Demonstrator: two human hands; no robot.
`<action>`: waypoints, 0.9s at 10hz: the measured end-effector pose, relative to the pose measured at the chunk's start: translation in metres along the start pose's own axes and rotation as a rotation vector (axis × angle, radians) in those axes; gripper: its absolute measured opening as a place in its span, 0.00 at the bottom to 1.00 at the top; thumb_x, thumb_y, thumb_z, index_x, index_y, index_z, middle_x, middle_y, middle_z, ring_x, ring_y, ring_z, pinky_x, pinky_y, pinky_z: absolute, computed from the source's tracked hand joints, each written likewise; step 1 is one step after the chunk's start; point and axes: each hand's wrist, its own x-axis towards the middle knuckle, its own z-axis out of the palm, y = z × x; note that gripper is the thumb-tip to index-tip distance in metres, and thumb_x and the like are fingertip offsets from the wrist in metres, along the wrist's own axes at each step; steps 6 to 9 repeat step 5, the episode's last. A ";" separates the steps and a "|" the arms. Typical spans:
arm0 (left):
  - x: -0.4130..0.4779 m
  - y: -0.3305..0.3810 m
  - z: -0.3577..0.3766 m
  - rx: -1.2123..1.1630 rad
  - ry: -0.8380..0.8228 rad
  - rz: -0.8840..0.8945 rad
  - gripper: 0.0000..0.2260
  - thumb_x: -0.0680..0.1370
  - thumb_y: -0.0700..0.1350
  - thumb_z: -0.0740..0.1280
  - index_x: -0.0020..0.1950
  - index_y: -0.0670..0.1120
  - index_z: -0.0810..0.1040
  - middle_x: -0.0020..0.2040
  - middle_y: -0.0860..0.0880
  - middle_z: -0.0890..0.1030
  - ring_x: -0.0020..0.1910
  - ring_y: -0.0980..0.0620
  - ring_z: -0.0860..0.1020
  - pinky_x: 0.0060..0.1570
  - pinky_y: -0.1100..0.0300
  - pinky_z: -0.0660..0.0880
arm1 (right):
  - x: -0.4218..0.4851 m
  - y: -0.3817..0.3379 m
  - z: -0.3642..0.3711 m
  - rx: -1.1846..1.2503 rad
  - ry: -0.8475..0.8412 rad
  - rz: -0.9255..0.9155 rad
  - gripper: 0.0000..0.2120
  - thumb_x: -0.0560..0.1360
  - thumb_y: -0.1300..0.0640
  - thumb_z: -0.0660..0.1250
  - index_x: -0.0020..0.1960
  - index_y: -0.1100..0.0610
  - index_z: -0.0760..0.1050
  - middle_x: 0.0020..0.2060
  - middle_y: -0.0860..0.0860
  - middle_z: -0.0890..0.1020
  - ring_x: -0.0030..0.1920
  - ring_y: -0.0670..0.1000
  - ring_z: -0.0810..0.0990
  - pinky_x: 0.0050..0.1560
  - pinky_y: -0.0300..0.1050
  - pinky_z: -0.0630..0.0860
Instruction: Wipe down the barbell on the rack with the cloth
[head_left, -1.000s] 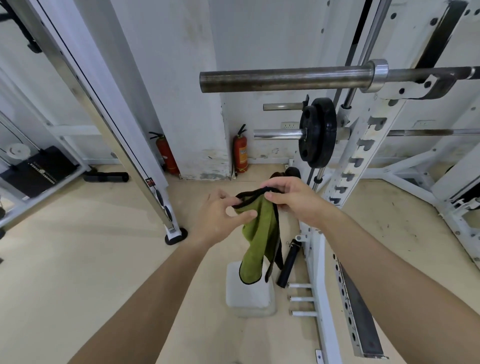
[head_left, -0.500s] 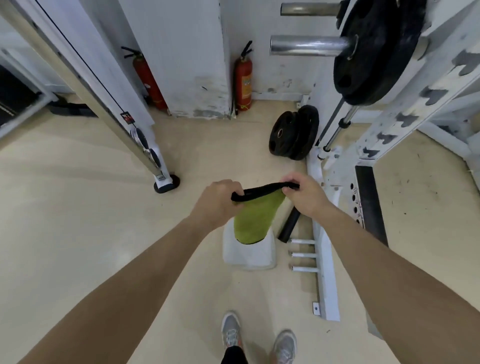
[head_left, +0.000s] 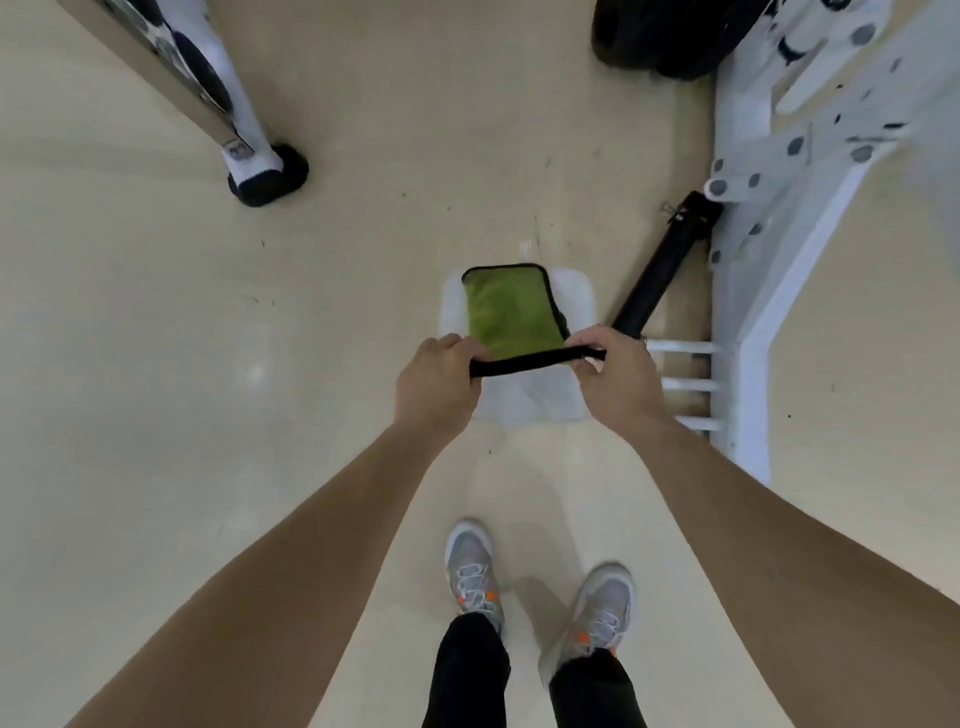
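A green cloth (head_left: 511, 312) with black trim hangs folded between my two hands, its near edge pulled taut. My left hand (head_left: 436, 387) pinches the left end of that edge and my right hand (head_left: 615, 382) pinches the right end. The cloth hangs above a white box (head_left: 576, 293) on the floor. The barbell is out of view; only the foot of the white rack (head_left: 774, 270) shows at the right.
A black cylinder (head_left: 660, 275) lies on the floor against the rack, beside three white pegs (head_left: 685, 384). Black weight plates (head_left: 660, 36) lean at the top right. A machine's white-and-black foot (head_left: 260, 166) stands at the upper left. My grey shoes (head_left: 472, 569) are below.
The view has tipped down from the barbell to the floor. My hands went from gathering the hanging cloth to stretching its edge taut between them.
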 end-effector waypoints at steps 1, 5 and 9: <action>-0.003 -0.026 0.066 -0.075 -0.170 -0.129 0.09 0.77 0.43 0.65 0.54 0.55 0.80 0.45 0.55 0.79 0.46 0.50 0.77 0.38 0.57 0.72 | 0.001 0.058 0.047 0.008 -0.089 0.096 0.14 0.75 0.63 0.68 0.48 0.43 0.79 0.47 0.43 0.83 0.51 0.47 0.81 0.51 0.43 0.76; 0.069 -0.010 0.029 -0.591 0.114 -0.389 0.20 0.75 0.41 0.68 0.67 0.51 0.76 0.61 0.53 0.78 0.53 0.53 0.80 0.54 0.62 0.74 | 0.078 0.000 0.033 0.083 0.019 0.121 0.22 0.78 0.59 0.63 0.71 0.51 0.71 0.66 0.50 0.74 0.65 0.50 0.74 0.63 0.43 0.71; 0.069 -0.010 0.029 -0.591 0.114 -0.389 0.20 0.75 0.41 0.68 0.67 0.51 0.76 0.61 0.53 0.78 0.53 0.53 0.80 0.54 0.62 0.74 | 0.078 0.000 0.033 0.083 0.019 0.121 0.22 0.78 0.59 0.63 0.71 0.51 0.71 0.66 0.50 0.74 0.65 0.50 0.74 0.63 0.43 0.71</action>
